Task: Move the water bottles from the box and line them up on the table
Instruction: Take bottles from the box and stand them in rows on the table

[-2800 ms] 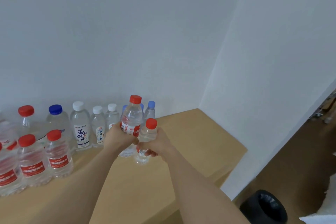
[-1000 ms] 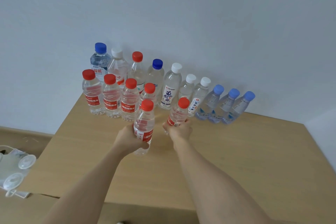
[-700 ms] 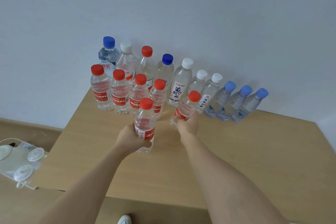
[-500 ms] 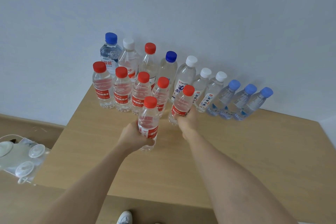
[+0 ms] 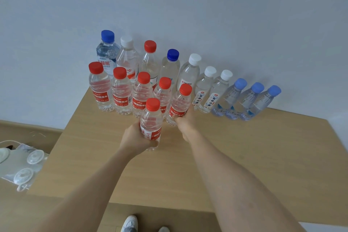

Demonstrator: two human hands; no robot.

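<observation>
Each hand is closed around one red-capped bottle over the wooden table [image 5: 244, 156]. The left hand [image 5: 134, 140] wraps the lower body of the near bottle [image 5: 151, 118], which stands upright at about 12 o'clock from that hand, in front of the front row; whether its base touches the tabletop cannot be told. The right hand [image 5: 185, 121] grips the second bottle [image 5: 179, 104] from below and behind, the bottle at about 11 o'clock from the hand and leaning slightly right, just beside the last bottle of the front row.

That front row of four red-capped bottles [image 5: 120, 92] runs from 10 o'clock to 12 o'clock of the left hand, the bottles close together. Behind it, against the pale wall [image 5: 188, 5], a back row of ten mixed bottles [image 5: 188, 73] stretches from 11 o'clock to 2 o'clock, ending in three light-blue-capped bottles [image 5: 250, 100] well to the right of the right hand.

At 8 o'clock, off the table's left edge, lies a clear plastic pack [image 5: 20, 167].
</observation>
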